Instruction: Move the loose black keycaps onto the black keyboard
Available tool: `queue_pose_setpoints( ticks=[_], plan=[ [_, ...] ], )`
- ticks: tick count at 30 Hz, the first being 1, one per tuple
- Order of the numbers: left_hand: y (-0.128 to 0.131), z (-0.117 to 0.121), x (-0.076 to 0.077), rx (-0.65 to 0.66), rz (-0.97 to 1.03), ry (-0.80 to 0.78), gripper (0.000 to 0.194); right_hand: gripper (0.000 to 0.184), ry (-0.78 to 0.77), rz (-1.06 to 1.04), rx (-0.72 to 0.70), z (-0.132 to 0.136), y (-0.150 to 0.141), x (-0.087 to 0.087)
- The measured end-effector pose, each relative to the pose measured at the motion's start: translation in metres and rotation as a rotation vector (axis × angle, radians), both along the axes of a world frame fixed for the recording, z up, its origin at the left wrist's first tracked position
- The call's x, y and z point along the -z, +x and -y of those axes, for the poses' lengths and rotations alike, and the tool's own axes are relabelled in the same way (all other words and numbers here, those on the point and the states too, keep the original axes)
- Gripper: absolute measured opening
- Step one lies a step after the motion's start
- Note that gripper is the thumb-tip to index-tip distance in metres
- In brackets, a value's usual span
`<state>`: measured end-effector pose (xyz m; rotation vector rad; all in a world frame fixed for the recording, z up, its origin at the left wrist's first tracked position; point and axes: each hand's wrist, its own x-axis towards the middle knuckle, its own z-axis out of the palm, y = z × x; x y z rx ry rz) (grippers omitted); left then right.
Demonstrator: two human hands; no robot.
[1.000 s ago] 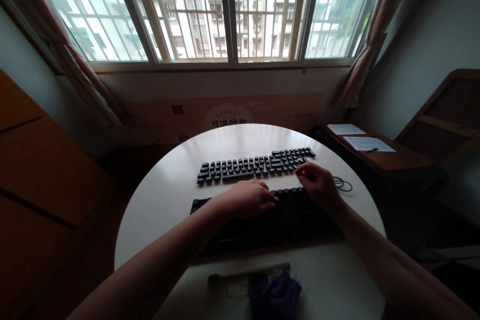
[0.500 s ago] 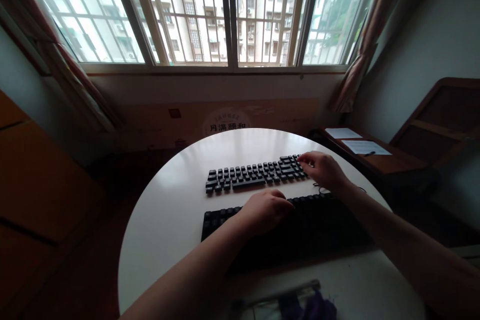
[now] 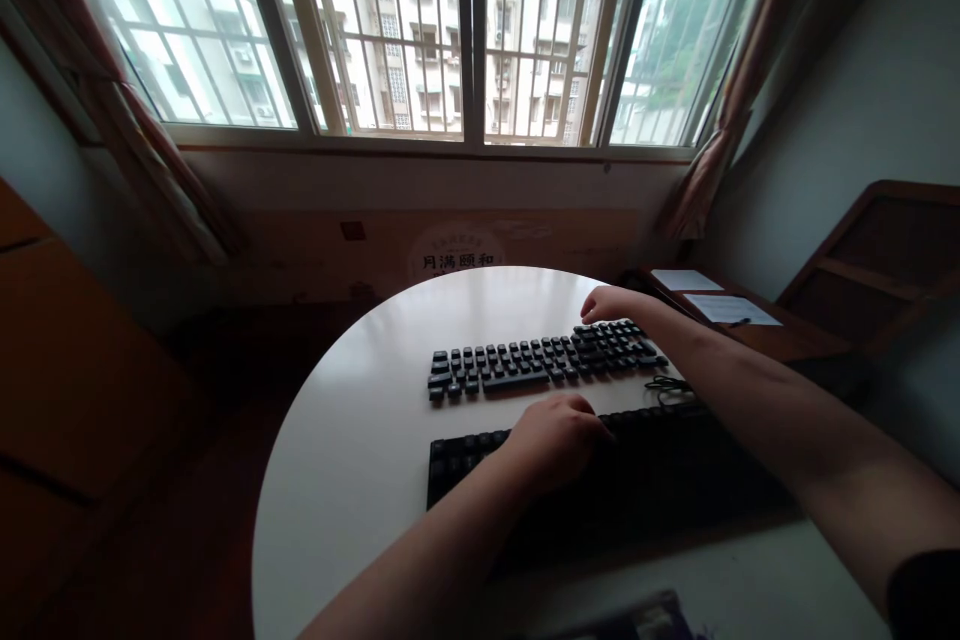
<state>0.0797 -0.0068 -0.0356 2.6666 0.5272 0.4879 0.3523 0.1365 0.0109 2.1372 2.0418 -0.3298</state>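
Observation:
A black keyboard (image 3: 660,480) lies across the near part of the round white table. Over its far edge rests my left hand (image 3: 562,435), fingers curled together; whatever they grip is hidden. Beyond the keyboard, black keycaps (image 3: 517,360) stand in rows laid out like a keyboard, with white tabletop showing between them. My right hand (image 3: 606,303) is at the far right end of these rows, just behind the back row. Its fingers are pinched together and point down to the table, and anything between them is too small to make out.
A coiled black cable (image 3: 667,385) lies right of the keycaps. At the bottom edge is a dark, blurred object (image 3: 652,615), partly cut off. The round white table (image 3: 330,460) ends at a curved edge. Right of it, papers (image 3: 731,309) and a pen lie on a brown surface.
My right hand has moved from above the right-hand keycaps to behind their back row. My left hand stays at the keyboard's far edge. The whole view has shifted slightly.

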Motion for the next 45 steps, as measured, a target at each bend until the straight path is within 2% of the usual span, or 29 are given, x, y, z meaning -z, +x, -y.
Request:
queue_pose_setpoints(
  ticks=[5, 18, 24, 28, 31, 34, 38, 40, 42, 45],
  plan=[
    [0.0, 0.001, 0.0, 0.006, -0.003, 0.019, 0.032, 0.031, -0.065, 0.015, -0.056, -0.008, -0.001, 0.006],
    [0.0, -0.001, 0.004, 0.023, 0.026, 0.043, 0.03, 0.031, -0.068, -0.006, -0.103, -0.012, -0.009, 0.012],
    [-0.002, 0.0, 0.0, 0.021, 0.008, 0.046, 0.031, 0.03, 0.133, -0.088, -0.123, -0.013, -0.021, 0.016],
    [-0.002, 0.0, 0.0, 0.027, -0.011, 0.04, 0.031, 0.024, 0.372, -0.22, -0.156, -0.004, -0.026, 0.002],
    [-0.002, -0.001, 0.0, 0.023, -0.011, 0.04, 0.031, 0.029, 0.539, -0.339, -0.181, 0.027, -0.024, -0.012],
    [-0.002, -0.001, 0.0, 0.028, -0.006, 0.051, 0.029, 0.04, 0.628, -0.428, -0.185, 0.083, -0.016, -0.017],
    [-0.002, -0.001, -0.003, 0.03, -0.012, 0.059, 0.028, 0.036, 0.665, -0.725, -0.15, 0.164, -0.004, -0.001],
    [-0.002, 0.0, -0.005, 0.036, -0.015, 0.057, 0.027, 0.029, 0.69, -0.766, -0.134, 0.193, -0.003, 0.012],
    [-0.001, 0.0, -0.007, 0.04, -0.008, 0.052, 0.028, 0.023, 0.695, -0.738, -0.169, 0.21, -0.006, 0.023],
    [0.0, 0.0, -0.006, 0.041, 0.01, 0.056, 0.027, 0.018, 0.654, -0.687, -0.265, 0.219, -0.012, 0.033]
  ],
)
